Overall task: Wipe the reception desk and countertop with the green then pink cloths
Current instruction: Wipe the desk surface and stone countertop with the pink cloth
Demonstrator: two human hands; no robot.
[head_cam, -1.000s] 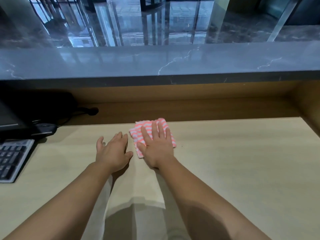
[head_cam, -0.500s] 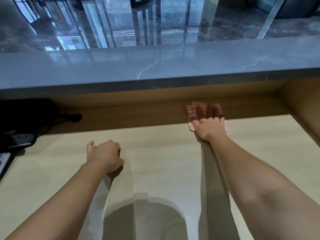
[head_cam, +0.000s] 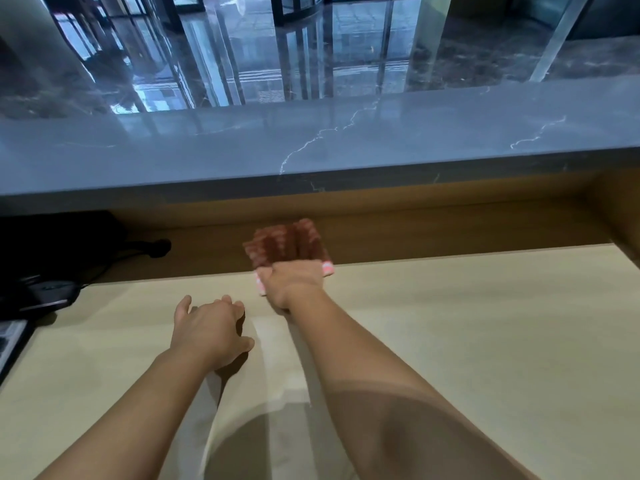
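Observation:
The pink striped cloth (head_cam: 258, 249) lies at the far edge of the pale wooden desk (head_cam: 467, 323), partly in the shadow under the grey marble countertop (head_cam: 311, 147). My right hand (head_cam: 291, 282) presses flat on the cloth, with the fingers reaching into the shaded recess and blurred. My left hand (head_cam: 207, 327) rests on the desk to the left of it, fingers loosely curled, holding nothing. No green cloth is in view.
A black device with cables (head_cam: 52, 292) sits at the left under the counter, and a keyboard corner (head_cam: 8, 341) shows at the left edge. A wooden side wall (head_cam: 620, 216) closes the desk recess on the right. A glossy lobby floor lies beyond the counter.
My right hand pushed the pink cloth from the desk's middle to its far edge, out to the right, then back left along that edge. My left hand stayed on the desk, fingers curling slightly.

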